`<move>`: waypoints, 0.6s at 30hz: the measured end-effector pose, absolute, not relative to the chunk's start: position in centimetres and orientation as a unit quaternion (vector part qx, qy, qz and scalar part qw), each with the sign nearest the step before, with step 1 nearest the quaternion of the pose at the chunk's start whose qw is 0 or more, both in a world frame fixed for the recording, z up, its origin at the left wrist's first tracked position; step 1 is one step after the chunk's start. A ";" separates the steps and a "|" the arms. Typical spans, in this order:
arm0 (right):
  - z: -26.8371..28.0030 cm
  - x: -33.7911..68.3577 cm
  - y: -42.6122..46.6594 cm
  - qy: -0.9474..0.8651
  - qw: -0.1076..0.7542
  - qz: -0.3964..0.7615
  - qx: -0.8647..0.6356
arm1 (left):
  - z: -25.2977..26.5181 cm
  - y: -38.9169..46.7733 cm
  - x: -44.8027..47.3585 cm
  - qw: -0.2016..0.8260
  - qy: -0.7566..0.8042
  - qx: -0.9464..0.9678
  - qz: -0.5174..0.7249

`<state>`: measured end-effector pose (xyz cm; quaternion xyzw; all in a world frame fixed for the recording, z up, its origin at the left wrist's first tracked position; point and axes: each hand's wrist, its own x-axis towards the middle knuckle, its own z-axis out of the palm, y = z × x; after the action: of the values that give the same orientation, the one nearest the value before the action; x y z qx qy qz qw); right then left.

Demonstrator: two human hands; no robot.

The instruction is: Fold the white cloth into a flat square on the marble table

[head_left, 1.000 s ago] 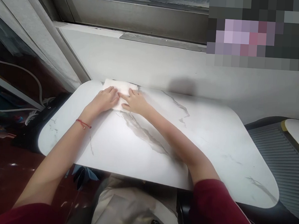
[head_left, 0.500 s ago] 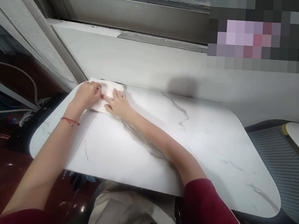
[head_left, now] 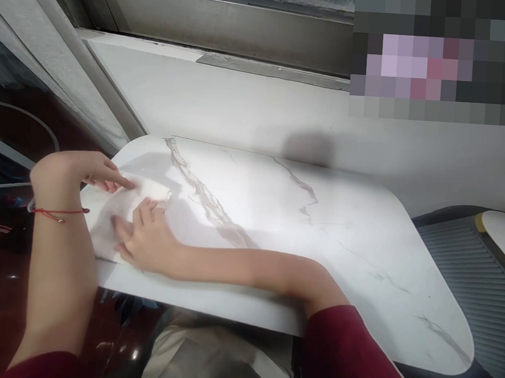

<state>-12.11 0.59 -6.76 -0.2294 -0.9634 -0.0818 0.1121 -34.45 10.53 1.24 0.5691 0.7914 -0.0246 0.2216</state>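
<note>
A white cloth or paper wipe point(head_left: 105, 214), its exact kind unclear, lies spread at the left end of a white marble-patterned table point(head_left: 338, 251). My left hand point(head_left: 102, 171) bends sharply at the wrist over the cloth's far left side. Its index finger reaches out onto the cloth, while the other fingers curl partly out of sight. Across the cloth's near right part rests my right hand point(head_left: 149, 234), fingers apart and pressing down, slightly blurred. A red string bracelet point(head_left: 58, 214) circles my left wrist.
Behind the table rises a white wall panel point(head_left: 223, 107) under a metal window frame point(head_left: 228, 25). A grey ribbed surface point(head_left: 452, 275) stands at the right, beside another white top point(head_left: 504, 236). White cables point(head_left: 21, 112) hang at the left above a dark red glossy floor point(head_left: 1, 305).
Both hands and the cloth have moved from the table's far left corner toward me and to the left. The grey vein at the back left is now uncovered. My left wrist is more bent.
</note>
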 end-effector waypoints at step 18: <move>-4.7 -9.1 12.4 -0.876 0.023 -0.057 -0.478 | -2.8 12.9 -25.8 0.114 0.664 0.728 0.130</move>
<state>-9.09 12.37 -4.66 -0.4775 -0.8764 -0.0575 0.0232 -25.82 12.88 -2.79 0.7276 0.6639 0.1302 0.1137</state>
